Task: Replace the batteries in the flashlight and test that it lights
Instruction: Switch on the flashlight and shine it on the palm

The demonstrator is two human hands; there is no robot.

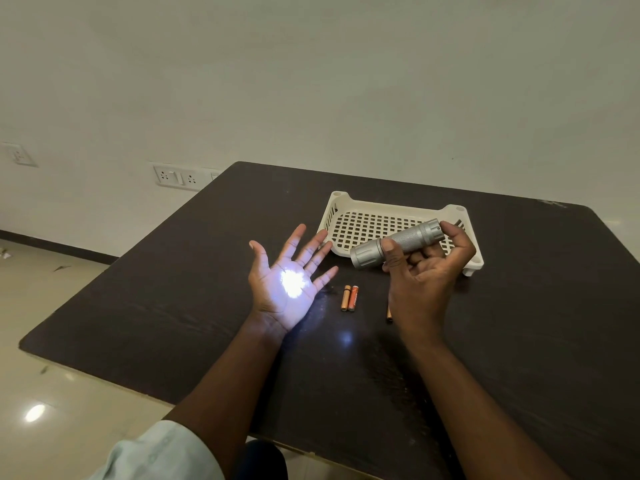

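My right hand grips a silver flashlight above the table, its head pointing left and down. The flashlight is lit: a bright white spot falls on the palm of my left hand, which is held flat, palm up, fingers spread, holding nothing. Two orange batteries lie side by side on the dark table between my hands. A third battery shows partly from under my right wrist.
A cream perforated plastic tray sits on the dark wooden table behind the flashlight. A glare spot reflects on the table near my left wrist. Wall sockets are at the left, with tiled floor below.
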